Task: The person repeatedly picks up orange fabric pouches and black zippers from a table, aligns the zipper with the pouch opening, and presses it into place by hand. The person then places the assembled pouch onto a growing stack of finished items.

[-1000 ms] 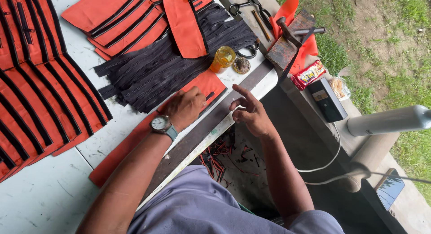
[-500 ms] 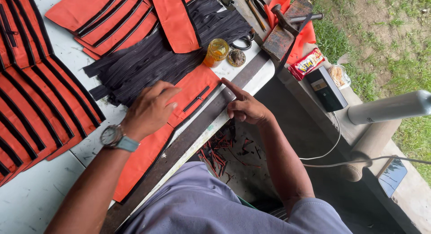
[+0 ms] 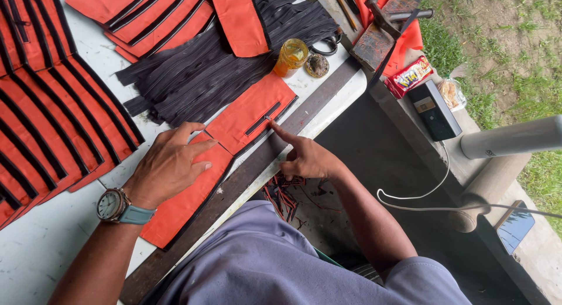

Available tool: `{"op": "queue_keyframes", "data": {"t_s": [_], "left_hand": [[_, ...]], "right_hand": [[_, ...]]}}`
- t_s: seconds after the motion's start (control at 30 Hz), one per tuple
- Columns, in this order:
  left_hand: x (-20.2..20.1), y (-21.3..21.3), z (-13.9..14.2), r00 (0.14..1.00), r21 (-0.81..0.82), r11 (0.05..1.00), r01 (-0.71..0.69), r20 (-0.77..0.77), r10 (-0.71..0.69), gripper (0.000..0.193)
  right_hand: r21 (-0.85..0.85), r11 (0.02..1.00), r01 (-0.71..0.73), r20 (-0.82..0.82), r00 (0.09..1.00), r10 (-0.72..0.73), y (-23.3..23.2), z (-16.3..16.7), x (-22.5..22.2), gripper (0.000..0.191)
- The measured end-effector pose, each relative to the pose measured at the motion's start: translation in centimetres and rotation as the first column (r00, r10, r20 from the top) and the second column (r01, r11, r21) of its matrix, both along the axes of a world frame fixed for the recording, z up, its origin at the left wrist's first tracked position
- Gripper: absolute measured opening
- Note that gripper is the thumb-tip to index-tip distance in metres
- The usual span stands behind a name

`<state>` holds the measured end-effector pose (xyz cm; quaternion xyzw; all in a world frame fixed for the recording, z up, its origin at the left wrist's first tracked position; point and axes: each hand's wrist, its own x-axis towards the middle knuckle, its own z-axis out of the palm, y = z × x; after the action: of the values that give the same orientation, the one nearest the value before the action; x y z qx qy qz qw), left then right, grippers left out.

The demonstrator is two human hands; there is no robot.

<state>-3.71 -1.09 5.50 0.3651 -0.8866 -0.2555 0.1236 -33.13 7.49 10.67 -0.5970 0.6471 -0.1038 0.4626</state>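
The orange fabric panel (image 3: 234,135) lies flat on the white table (image 3: 35,264), its long side running along the near edge; a short black strip (image 3: 261,118) sits on it toward its far end; my left hand (image 3: 170,164) rests on the panel's middle, palm down, fingers spread and pressing flat, holding nothing; my right hand (image 3: 304,158) is loosely curled with only the index finger out, its tip touching the panel just beside the near end of the black strip; no pinch there, only a point of contact. Against the frames a moment ago: my left hand has slid back along the panel toward me, and my right has come up off the table edge to the strip; I judge the panel is now held steady for work at the strip. Just beyond my left hand lies a heap of black strips (image 3: 205,71); beyond my right fingertip stands a small jar of amber liquid (image 3: 291,56); further left lie stacked orange panels with black stripes (image 3: 52,123); past the jar, a hammer (image 3: 389,18) on a block; to my right, well apart, a dark box (image 3: 434,109).
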Motion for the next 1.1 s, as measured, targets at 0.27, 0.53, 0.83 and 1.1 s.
{"op": "queue_keyframes", "data": {"t_s": [0.27,0.53,0.83,1.1], "left_hand": [[2.8,1.8,0.4,0.998,0.102,0.994,-0.035,0.057,0.029,0.052],[3.7,1.5,-1.4,1.0,0.112,0.994,-0.005,-0.014,0.006,0.052],[3.6,1.0,-1.9,1.0,0.146,0.989,0.0,-0.011,0.002,0.053],[3.8,1.3,-1.7,1.0,0.146,0.989,-0.013,0.023,0.01,0.051]], "right_hand": [[-0.038,0.986,-0.165,-0.242,0.959,0.151,1.3,0.8,5.0,0.101],[-0.091,0.987,-0.133,-0.018,0.991,0.132,2.3,0.2,6.8,0.08],[0.052,0.957,-0.287,-0.148,0.945,0.291,3.6,-0.1,9.7,0.108],[0.056,0.861,-0.505,-0.438,0.763,0.476,6.2,-0.4,14.8,0.099]]}}
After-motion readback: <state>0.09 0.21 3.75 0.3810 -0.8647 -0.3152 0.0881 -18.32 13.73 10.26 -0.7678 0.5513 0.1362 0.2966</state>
